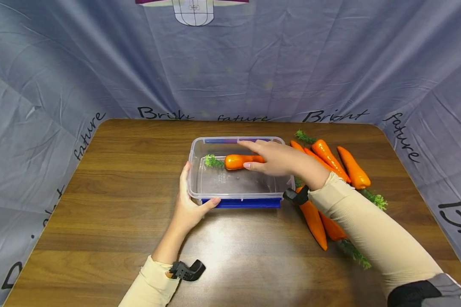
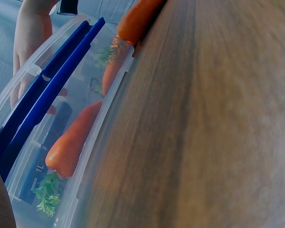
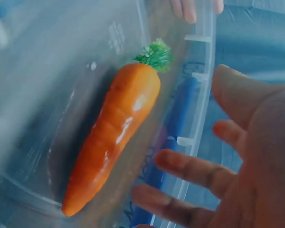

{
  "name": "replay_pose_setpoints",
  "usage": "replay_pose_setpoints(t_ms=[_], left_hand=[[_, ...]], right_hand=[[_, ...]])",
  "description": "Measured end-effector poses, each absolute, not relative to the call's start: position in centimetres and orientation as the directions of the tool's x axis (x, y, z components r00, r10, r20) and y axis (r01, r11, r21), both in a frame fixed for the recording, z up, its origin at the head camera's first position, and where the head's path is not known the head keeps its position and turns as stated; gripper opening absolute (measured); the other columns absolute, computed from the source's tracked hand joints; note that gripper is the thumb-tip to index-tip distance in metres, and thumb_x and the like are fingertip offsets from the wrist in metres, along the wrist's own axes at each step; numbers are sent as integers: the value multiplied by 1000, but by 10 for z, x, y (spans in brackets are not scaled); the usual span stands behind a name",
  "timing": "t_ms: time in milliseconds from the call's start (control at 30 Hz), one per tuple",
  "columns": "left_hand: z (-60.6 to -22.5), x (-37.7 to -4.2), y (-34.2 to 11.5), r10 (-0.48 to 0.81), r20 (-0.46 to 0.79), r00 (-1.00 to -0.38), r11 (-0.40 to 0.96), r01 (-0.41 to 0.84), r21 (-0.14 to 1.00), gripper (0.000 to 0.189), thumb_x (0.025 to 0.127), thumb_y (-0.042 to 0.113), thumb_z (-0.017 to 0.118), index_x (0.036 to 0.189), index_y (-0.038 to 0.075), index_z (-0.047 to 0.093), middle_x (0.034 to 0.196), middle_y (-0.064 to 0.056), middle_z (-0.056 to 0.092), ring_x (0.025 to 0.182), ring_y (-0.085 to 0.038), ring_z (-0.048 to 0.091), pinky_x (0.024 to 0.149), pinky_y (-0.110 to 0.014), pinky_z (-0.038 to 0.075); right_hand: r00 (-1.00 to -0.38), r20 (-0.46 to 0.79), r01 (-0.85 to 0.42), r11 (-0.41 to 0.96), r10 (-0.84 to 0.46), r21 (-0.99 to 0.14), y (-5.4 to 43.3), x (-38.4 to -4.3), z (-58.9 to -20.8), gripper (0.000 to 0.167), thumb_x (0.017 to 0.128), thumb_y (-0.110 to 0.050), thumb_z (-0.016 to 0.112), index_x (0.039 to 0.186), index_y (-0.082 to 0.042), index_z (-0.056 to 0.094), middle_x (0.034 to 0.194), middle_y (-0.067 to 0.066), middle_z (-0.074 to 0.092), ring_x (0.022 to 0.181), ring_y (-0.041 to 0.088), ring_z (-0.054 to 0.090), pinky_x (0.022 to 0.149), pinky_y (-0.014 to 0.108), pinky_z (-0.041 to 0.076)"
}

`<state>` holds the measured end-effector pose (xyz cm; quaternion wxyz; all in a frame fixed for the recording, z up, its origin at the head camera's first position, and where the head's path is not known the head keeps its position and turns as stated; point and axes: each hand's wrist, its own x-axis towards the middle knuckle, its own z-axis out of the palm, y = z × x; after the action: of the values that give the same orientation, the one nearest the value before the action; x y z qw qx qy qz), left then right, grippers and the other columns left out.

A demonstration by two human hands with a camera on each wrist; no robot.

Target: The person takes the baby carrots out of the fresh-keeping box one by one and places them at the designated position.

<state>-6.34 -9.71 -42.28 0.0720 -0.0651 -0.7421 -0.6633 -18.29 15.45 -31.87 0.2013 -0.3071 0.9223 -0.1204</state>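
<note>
A clear plastic box with blue side clips stands without a lid on the table. Inside it lies one orange toy carrot with a green leafy top, its top toward the left; the right wrist view shows the whole carrot. My left hand grips the box's front left corner, thumb on the front side and fingers along the left wall. Over the right half of the box, my right hand is spread with nothing in it, hiding the carrot's tip in the head view.
Several more carrots lie right of the box on the wooden table, partly under the right forearm. Another carrot is nearer the front. Grey-blue cloth with printed lettering hangs behind and at both sides.
</note>
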Motion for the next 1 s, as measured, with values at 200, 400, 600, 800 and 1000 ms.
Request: replay_pose_setpoints(t_ms=[200,400,600,800,1000], left_hand=[[-422,-63,-97,4,195,-981,117,194,974,117,71,4,86,159,13,10,165,-17,15,145,-40,31,121,-52,24],[-422,-63,-97,0,193,-981,131,191,973,117,71,5,86,159,14,10,165,-16,16,145,-39,31,121,-52,24],[-430,-66,-99,-3,199,-980,119,198,973,118,71,7,87,160,19,10,166,-12,16,145,-38,32,121,-52,24],[-422,-63,-98,3,186,-983,122,185,975,117,72,7,86,160,16,9,166,-12,15,146,-39,30,121,-51,24],[-421,-63,-98,-1,181,-983,144,179,973,117,71,9,87,160,17,10,166,-11,16,146,-39,31,121,-53,23]], right_hand=[[-713,-343,-523,789,-612,-323,158,-181,-321,72,98,-56,49,159,-33,18,163,7,28,147,34,34,116,56,34],[-696,-367,-525,786,-617,-326,159,-185,-309,71,100,-52,51,159,-29,20,163,4,29,147,30,34,117,53,32],[-688,-398,-531,795,-607,-293,147,-194,-293,69,99,-49,54,158,-29,24,157,8,39,138,27,47,113,52,38],[-658,-430,-552,785,-618,-281,128,-199,-295,68,99,-46,56,158,-28,26,159,7,37,142,26,43,116,50,35],[-635,-468,-587,778,-614,-225,117,-207,-306,66,99,-43,57,157,-29,29,161,4,35,147,30,35,119,50,30]])
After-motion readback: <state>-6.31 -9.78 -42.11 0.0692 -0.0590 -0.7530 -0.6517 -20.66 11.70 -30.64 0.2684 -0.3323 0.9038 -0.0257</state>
